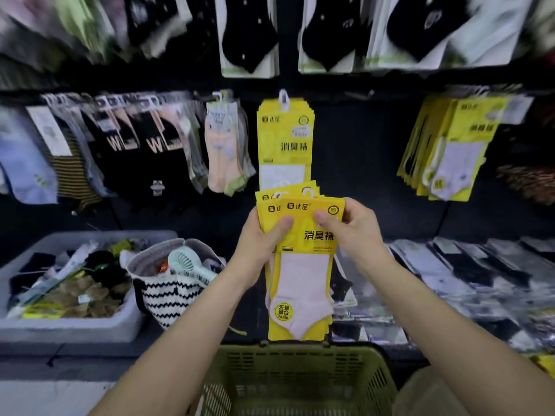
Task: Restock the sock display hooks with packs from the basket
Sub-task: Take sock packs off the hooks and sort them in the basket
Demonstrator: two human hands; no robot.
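1. Sock packs (303, 265), a fanned stack of yellow cards with pale pink ankle socks on the front one, are held upright in both hands at the centre of the view, just above the basket (297, 382) and just below the hanging row.
2. The left hand (261, 241) is clamped on the stack's left edge, thumb pressed across the front card and fingers hidden behind.
3. The right hand (351, 226) pinches the upper right corner of the front pack, thumb on the face beside the round green badge, fingers curled over the top edge.
4. The basket is olive-green slotted plastic at the bottom of the view; what lies inside it cannot be made out.
5. Directly above the held stack, a matching bunch of yellow packs (285, 142) hangs from a white hook (283, 99) on the dark display wall; the held cards overlap its lower end.
6. Another bunch of yellow packs (450, 151) hangs well to the right, tilted.
7. To the left hang peach ankle socks (223, 151) and, further over, black socks with a "W" mark (144, 145).
8. Black socks on white cards (249, 34) hang in the row above.
9. At lower left a grey bin (69, 325) holds mixed packets, and touching its right side stands a zigzag-patterned bag (171, 292) with a mint handheld fan (189, 265) poking out.
10. Flat packs (465, 280) lie spread on the shelf at right.
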